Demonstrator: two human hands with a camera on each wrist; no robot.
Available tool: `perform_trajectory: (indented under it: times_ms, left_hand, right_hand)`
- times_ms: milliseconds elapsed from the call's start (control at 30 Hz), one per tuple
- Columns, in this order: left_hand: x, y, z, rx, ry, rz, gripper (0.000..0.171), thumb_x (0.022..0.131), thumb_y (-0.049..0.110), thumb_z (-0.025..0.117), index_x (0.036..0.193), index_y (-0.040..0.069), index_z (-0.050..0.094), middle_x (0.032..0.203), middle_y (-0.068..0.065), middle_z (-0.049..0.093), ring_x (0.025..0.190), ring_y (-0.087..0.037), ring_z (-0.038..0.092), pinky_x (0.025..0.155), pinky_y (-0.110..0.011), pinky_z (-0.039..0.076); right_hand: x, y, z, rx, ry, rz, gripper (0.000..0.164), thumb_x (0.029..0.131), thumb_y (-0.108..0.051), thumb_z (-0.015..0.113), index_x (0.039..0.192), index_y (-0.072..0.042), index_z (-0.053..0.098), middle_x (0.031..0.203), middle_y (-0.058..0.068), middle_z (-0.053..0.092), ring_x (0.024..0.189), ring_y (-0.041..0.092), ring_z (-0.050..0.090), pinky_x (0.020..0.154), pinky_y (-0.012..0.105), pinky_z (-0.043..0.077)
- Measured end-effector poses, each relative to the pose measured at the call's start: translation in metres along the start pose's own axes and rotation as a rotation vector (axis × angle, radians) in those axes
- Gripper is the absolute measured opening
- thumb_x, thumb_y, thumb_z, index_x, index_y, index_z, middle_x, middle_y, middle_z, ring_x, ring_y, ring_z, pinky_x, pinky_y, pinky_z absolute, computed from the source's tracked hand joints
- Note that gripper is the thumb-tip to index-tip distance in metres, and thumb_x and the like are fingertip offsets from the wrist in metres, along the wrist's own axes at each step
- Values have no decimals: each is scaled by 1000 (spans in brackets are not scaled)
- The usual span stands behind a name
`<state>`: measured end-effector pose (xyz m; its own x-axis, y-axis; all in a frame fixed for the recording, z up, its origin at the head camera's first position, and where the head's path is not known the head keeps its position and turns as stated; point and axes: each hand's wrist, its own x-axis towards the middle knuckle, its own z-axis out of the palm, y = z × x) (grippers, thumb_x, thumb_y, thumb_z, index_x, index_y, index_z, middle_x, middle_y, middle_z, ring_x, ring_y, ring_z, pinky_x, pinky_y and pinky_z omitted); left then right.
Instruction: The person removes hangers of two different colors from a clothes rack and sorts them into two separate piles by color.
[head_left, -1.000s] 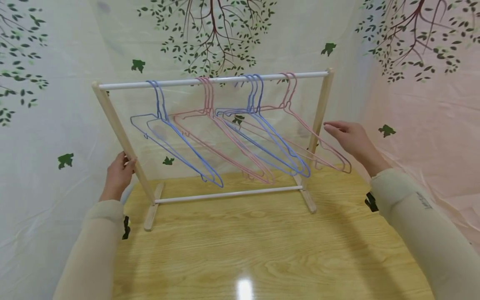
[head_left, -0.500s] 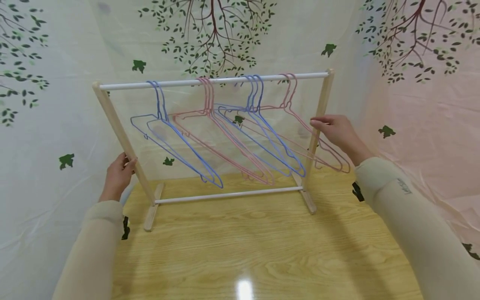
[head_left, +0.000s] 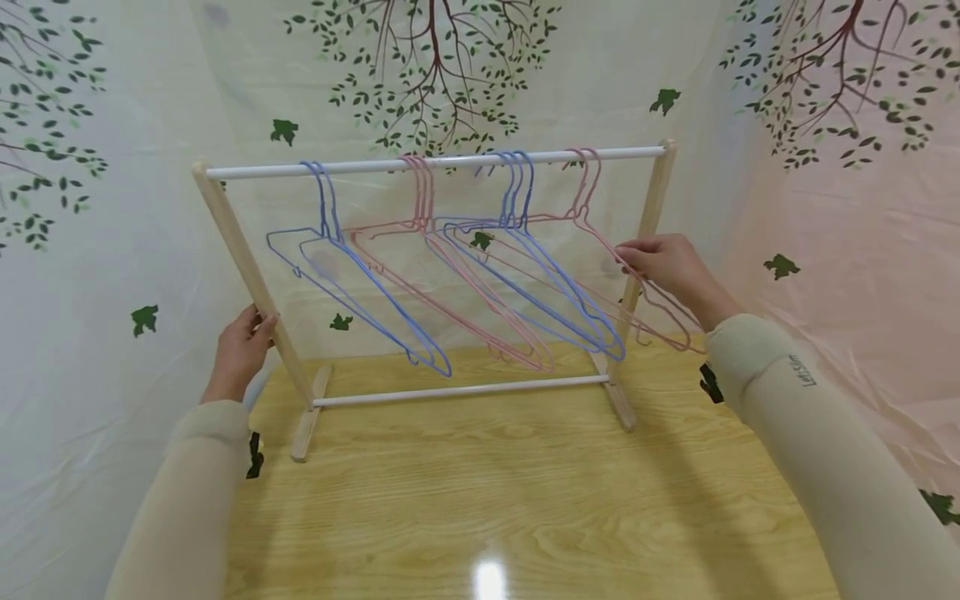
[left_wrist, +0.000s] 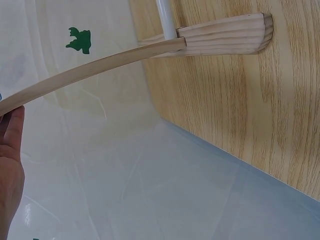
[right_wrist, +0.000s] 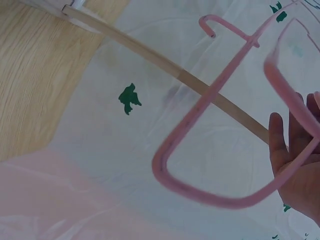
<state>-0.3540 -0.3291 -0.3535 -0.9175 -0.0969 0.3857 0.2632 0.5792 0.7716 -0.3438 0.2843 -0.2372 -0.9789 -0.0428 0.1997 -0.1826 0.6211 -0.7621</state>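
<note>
A small clothes rack with a white top bar (head_left: 255, 173) stands upright on the wooden table. My left hand (head_left: 242, 346) grips its left wooden post (head_left: 238, 229), thumb in front and fingers behind; in the left wrist view a fingertip (left_wrist: 16, 120) shows under the post. At the rack's right end, my right hand (head_left: 667, 262) pinches the sloping arm of a pink hanger (head_left: 600, 237). That hanger's rounded corner (right_wrist: 159, 167) fills the middle of the right wrist view, with the fingers (right_wrist: 276, 132) behind the pink frame. A second pink hanger hangs close beside it.
Blue hangers (head_left: 322, 200) hang at left, then pink hangers (head_left: 417, 193), then more blue ones (head_left: 531, 193). A white lower bar (head_left: 450, 390) joins the feet near the table (head_left: 465, 483). Behind hangs a sheet (head_left: 360, 83) printed with branches and leaves.
My right hand has moved left, from beyond the right post onto the pink hanger's arm. The right-hand blue and pink hangers have swung slightly. The left hand stays on its post.
</note>
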Motion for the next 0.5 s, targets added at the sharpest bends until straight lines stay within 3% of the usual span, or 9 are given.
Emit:
perform_trajectory:
  times_ms: [333, 500]
  left_hand:
    - [0, 1, 1, -3, -14, -31, 50, 109, 27, 36, 148, -4, 38, 142, -31, 45, 121, -44, 51, 99, -47, 51]
    - [2, 2, 1, -2, -15, -42, 50, 109, 27, 35, 148, -4, 38, 143, -30, 45, 122, -43, 51, 100, -51, 49]
  right_hand:
    - [1, 0, 4, -8, -9, -30, 38, 103, -26, 57, 124, 5, 66, 95, 6, 74, 79, 6, 65, 67, 24, 54]
    - [-1, 2, 7, 44, 24, 7, 37, 104, -24, 55, 128, 3, 64, 103, 8, 72, 85, 10, 67, 74, 27, 57]
